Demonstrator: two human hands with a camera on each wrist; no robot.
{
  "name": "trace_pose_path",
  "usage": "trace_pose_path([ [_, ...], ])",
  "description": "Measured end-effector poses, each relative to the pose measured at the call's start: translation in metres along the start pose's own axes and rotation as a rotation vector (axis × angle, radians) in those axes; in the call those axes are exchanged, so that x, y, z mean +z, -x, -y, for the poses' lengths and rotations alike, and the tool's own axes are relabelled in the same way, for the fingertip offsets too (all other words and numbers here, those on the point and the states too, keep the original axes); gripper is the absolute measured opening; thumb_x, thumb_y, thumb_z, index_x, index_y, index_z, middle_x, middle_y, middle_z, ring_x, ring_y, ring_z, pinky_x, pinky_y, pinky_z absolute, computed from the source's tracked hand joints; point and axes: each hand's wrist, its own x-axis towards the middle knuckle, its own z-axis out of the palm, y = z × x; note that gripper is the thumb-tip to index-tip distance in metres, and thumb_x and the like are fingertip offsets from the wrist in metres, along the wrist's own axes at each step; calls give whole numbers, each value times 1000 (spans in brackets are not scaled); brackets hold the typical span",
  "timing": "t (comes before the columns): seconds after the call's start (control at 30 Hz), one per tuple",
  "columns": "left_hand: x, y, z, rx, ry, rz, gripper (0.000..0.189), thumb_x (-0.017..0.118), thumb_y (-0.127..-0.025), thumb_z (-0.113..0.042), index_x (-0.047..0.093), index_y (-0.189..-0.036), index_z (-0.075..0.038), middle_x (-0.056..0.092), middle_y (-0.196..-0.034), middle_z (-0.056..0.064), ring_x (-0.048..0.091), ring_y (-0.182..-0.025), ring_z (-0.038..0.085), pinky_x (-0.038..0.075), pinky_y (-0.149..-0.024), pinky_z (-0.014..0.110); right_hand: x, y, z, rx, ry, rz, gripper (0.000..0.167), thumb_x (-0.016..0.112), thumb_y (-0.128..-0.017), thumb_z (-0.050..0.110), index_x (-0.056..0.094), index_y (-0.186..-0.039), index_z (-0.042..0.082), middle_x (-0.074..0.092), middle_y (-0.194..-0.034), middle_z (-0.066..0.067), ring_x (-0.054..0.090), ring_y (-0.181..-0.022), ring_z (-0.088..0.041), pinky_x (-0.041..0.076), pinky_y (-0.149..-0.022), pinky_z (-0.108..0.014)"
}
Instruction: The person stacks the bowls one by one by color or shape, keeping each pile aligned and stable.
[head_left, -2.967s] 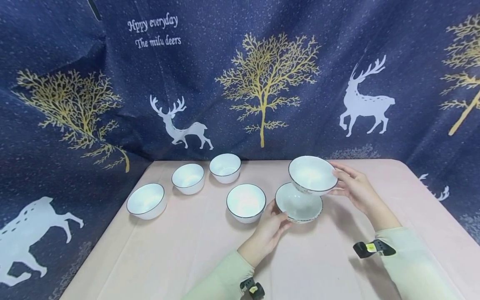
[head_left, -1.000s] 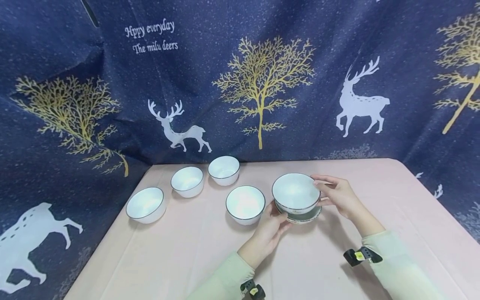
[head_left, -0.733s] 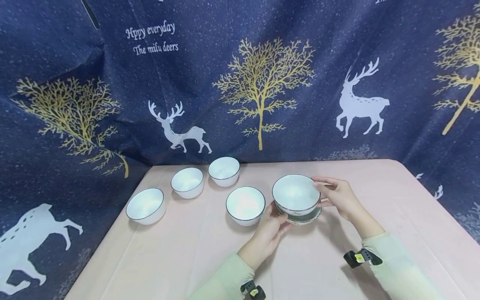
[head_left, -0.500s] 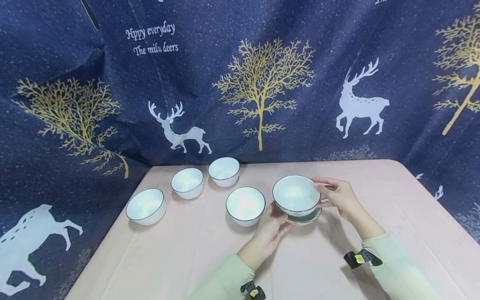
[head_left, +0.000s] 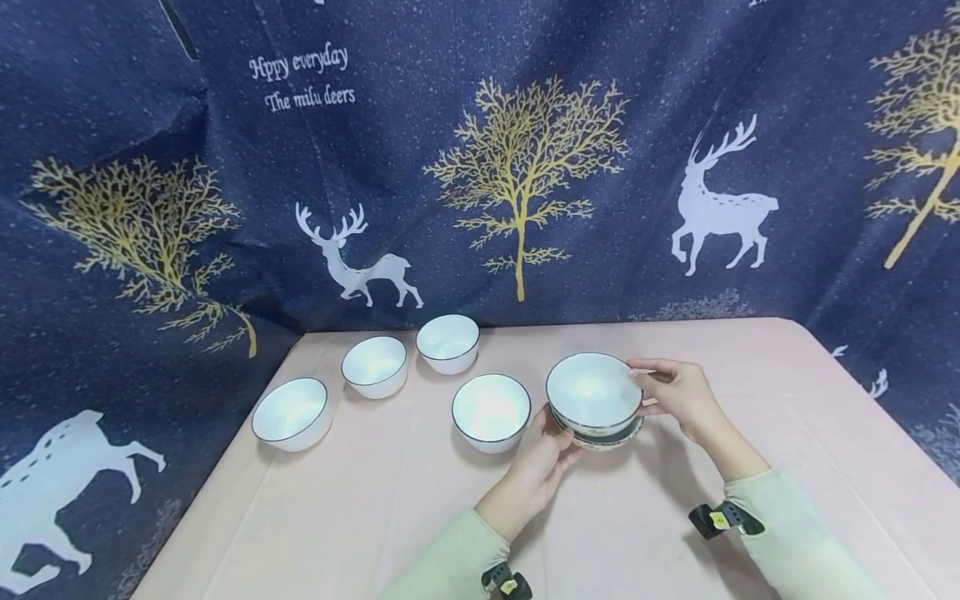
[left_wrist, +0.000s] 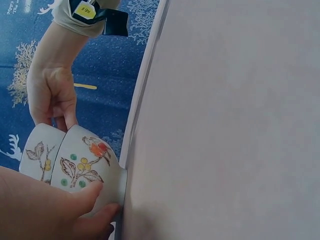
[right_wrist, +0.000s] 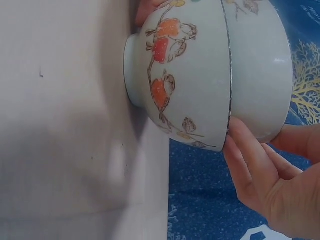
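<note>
A white bowl with a dark rim [head_left: 594, 392] sits partly inside a lower bowl [head_left: 609, 440] of the same kind, right of the table's middle. My right hand [head_left: 678, 398] pinches the upper bowl at its right side, thumb near the rim and fingers beneath. Round the left side of the lower bowl, my left hand [head_left: 534, 467] keeps its grip. In the right wrist view, painted red-orange birds show on the lower bowl [right_wrist: 195, 85], which stands on the table. The upper bowl [right_wrist: 262, 75] rises well above its rim. Its base is hidden inside.
Just left of my left hand stands a separate white bowl [head_left: 491, 410]. Farther left are a back bowl [head_left: 448, 343], another bowl [head_left: 375, 367] and a leftmost bowl [head_left: 292, 414]. A dark blue deer-print cloth [head_left: 480, 167] hangs behind the pink table [head_left: 337, 517].
Over three seconds my right hand has brought the upper bowl left and down into the lower bowl. In the last second it barely shifts. My left hand stays in place.
</note>
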Motion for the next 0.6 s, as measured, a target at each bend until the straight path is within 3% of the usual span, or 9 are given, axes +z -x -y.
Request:
trace_pose_path([
  [0.23, 0, 0, 0, 3, -5, -1, 73, 45, -94, 4, 5, -154, -3, 1, -155, 29, 30, -137, 40, 46, -107, 40, 0, 1, -1, -16, 21, -16, 41, 59, -94, 7, 51, -126, -17, 60, -110, -32, 69, -69, -16, 63, -66, -33],
  [0.43, 0, 1, 0, 3, -17, 8, 71, 44, -94, 5, 6, -154, -3, 3, -154, 29, 33, -136, 38, 48, -105, 34, -3, 1, 0, 3, 50, 7, 41, 58, -95, 7, 51, -126, -18, 54, -120, -38, 70, -69, -18, 63, -68, -34],
  [0.6, 0, 3, -2, 1, -23, 10, 71, 43, -93, 6, 7, -154, -3, 4, -154, 30, 34, -136, 39, 49, -104, 34, -5, 2, 1, 17, 102, 52, 40, 57, -95, 5, 50, -126, -19, 58, -116, -37, 70, -72, -18, 63, -70, -33],
])
